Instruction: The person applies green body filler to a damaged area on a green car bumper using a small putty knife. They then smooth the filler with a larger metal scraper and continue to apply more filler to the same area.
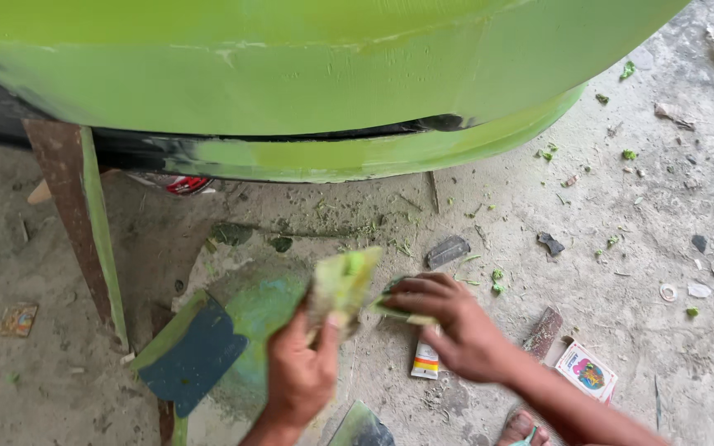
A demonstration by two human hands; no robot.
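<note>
My left hand [301, 369] grips a flat spreader smeared with yellow-green putty [342, 283], held upright above the concrete floor. My right hand [448, 318] pinches a thinner green-stained blade [392, 310] whose end meets the spreader's edge. Both hands sit low in the view, below a large green-painted curved body panel [316, 74] with a dark seam and a lower green lip [373, 153].
A dark blue spreader [196, 351] lies on a green-smeared board at lower left. A small tube [426, 360], a printed card packet [586, 371], a grey scraper piece [448, 251], a rusty metal stand leg [72, 206] and putty scraps litter the floor. A sandalled foot [522, 428] shows at the bottom.
</note>
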